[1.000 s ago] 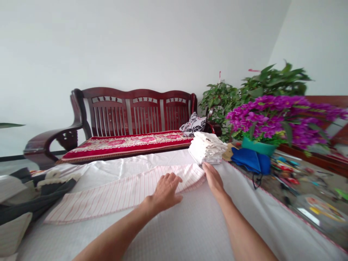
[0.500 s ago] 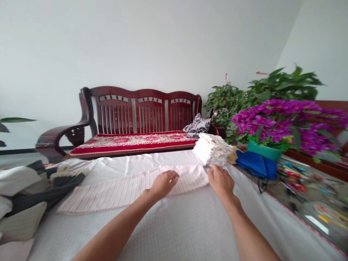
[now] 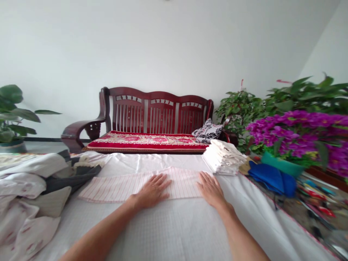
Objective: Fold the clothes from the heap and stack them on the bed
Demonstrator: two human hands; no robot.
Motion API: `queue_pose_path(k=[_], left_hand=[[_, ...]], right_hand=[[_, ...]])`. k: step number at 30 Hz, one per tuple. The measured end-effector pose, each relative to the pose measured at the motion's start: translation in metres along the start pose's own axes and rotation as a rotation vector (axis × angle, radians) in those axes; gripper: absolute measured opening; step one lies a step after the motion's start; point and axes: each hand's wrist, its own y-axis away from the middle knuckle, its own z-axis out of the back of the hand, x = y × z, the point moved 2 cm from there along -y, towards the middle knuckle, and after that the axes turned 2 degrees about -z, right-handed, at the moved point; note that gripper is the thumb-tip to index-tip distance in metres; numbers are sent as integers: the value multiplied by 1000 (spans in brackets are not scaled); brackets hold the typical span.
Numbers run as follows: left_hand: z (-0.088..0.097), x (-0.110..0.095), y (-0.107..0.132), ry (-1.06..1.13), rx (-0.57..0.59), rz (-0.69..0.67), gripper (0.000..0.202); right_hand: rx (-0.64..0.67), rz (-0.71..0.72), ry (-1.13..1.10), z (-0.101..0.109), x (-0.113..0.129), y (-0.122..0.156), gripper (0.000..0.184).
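Observation:
A long strip of folded cloth, white with thin pink stripes (image 3: 116,188), lies across the white sheet (image 3: 174,232) in front of me. My left hand (image 3: 153,190) rests flat on its middle with the fingers stretched out. At its right end, my right hand (image 3: 210,186) lies palm down, fingers extended over the edge. Neither hand grips anything. Just beyond my right hand stands a stack of folded white cloths (image 3: 223,156).
On the left is a loose heap of clothes (image 3: 29,203). Beyond the sheet's right edge are a blue cloth item (image 3: 270,177), purple flowers (image 3: 293,130) and assorted small items. A wooden bench (image 3: 160,112) with a red cover and a patterned cushion (image 3: 208,131) stands behind.
Both hands have come down and flattened onto the striped cloth, their fingers straightening from a curled pose. The camera view has turned left, so more of the clothes heap shows.

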Motion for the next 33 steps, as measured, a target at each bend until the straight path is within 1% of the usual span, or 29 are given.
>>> queue_pose_path(k=[3, 6, 9, 11, 13, 15, 19, 21, 23, 25, 27, 29, 33], left_hand=[[1, 27, 44, -67, -81, 91, 58], [7, 49, 90, -119, -94, 255, 58], [17, 61, 127, -181, -99, 474, 54], [24, 65, 142, -216, -112, 612, 52], [28, 67, 150, -232, -136, 717, 50], [31, 68, 153, -231, -173, 788, 49], [39, 76, 154, -174, -250, 837, 40], [45, 82, 156, -121, -281, 869, 39], [51, 88, 159, -78, -314, 939, 42], [55, 92, 161, -60, -340, 1037, 44], [56, 94, 162, -61, -348, 1115, 43], [56, 94, 162, -66, -338, 1156, 44], [55, 93, 160, -94, -281, 1157, 53]], right_hand=[[-38, -5, 31, -7, -4, -1, 55], [-62, 0, 64, -17, -7, -4, 57], [-66, 0, 91, -24, -11, -7, 60], [-50, -6, 97, -26, -13, -9, 61], [-35, -8, 100, -27, -15, -11, 63], [-30, -4, 104, -28, -16, -12, 63], [-51, 17, 76, -30, -21, -14, 61], [-63, 26, 52, -31, -23, -15, 59], [-74, 37, 40, -33, -25, -15, 58], [-87, 45, 30, -34, -26, -16, 58], [-101, 38, 9, -35, -26, -17, 57], [-111, 24, -20, -34, -26, -18, 57], [-106, 16, -49, -32, -24, -17, 57]])
